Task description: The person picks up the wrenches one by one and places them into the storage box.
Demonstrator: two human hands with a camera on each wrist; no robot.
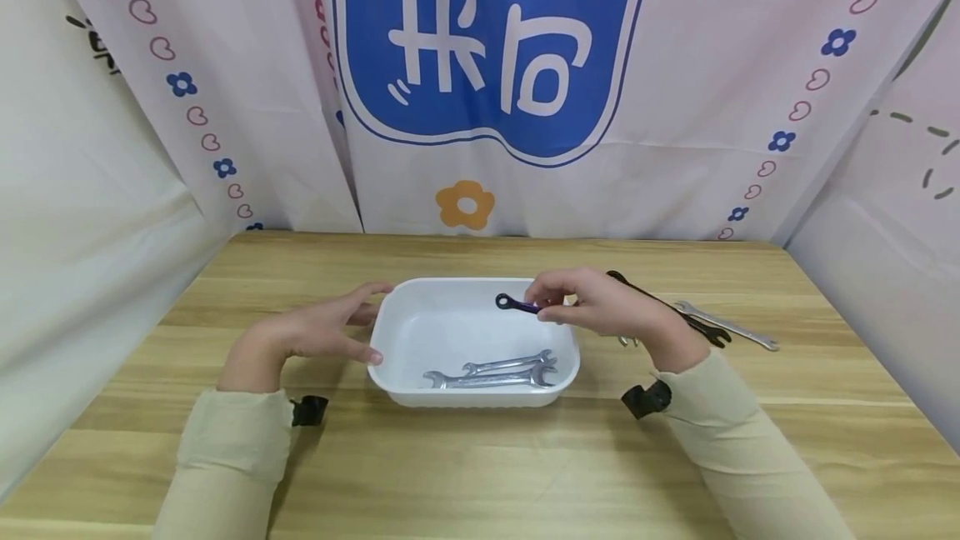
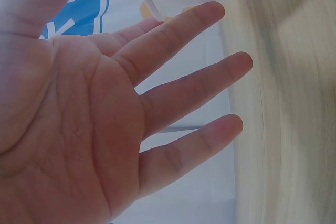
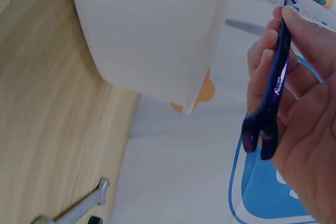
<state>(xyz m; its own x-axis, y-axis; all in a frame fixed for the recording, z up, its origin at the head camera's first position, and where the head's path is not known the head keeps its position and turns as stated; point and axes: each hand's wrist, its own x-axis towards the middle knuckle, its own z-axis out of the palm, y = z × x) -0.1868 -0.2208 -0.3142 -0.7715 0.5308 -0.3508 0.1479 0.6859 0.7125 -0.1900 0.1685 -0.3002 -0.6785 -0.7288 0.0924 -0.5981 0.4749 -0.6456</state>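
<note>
A dark purple combination wrench (image 3: 275,82) is pinched between the thumb and fingers of my right hand (image 1: 600,304). In the head view its ring end points left, over the right part of a white plastic basin (image 1: 435,398); the wrist view shows its open end by the palm. Two silver open-end wrenches, a larger wrench (image 1: 487,379) and a smaller wrench (image 1: 504,364), lie on the basin's floor near its front wall. My left hand (image 1: 318,330) is at the basin's left side, fingers spread, thumb at the front left rim and a fingertip near the back left corner.
Right of the basin, a long black wrench (image 1: 705,328) and a silver wrench (image 1: 731,326) lie on the wooden table (image 1: 480,473), partly behind the right forearm. Another silver wrench end (image 1: 628,341) shows below the right hand. A printed curtain (image 1: 285,107) hangs behind the table.
</note>
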